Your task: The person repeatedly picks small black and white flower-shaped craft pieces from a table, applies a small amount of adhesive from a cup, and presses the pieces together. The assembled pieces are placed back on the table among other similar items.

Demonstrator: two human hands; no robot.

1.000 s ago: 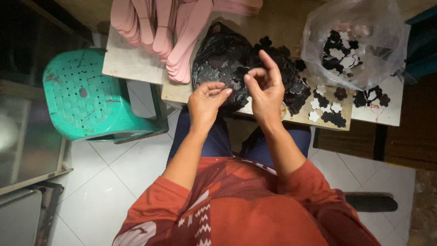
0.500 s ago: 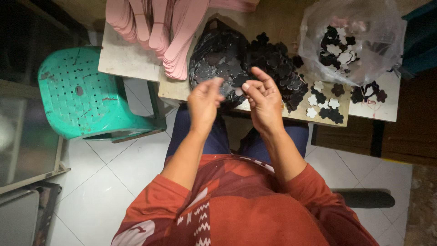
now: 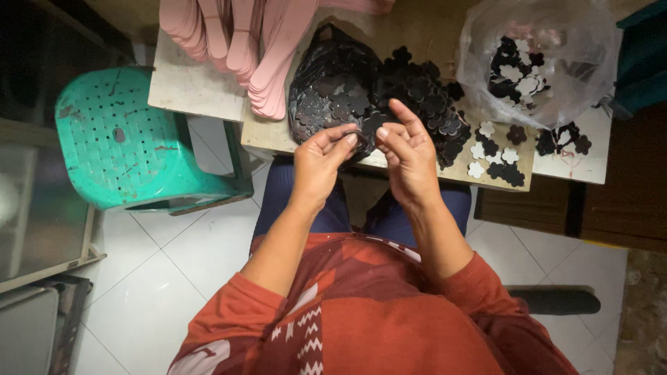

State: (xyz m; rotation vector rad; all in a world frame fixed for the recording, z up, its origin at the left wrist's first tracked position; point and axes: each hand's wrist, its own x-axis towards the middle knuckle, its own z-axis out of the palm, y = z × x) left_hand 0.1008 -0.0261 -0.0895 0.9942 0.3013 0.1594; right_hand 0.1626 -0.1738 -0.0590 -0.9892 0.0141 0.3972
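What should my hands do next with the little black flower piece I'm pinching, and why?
Probably peel or separate it. The left hand and right hand both pinch one black flower piece between fingertips, just above the black pile. Once it is apart, the sorted pieces to the right look like the nearest spot for it.

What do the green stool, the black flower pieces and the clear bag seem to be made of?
Green stool: moulded plastic, perforated, scuffed. Black flower pieces: thin flat cutouts, matte, possibly foam or rubber; hard to tell. Clear bag: thin glossy plastic film, crinkled.
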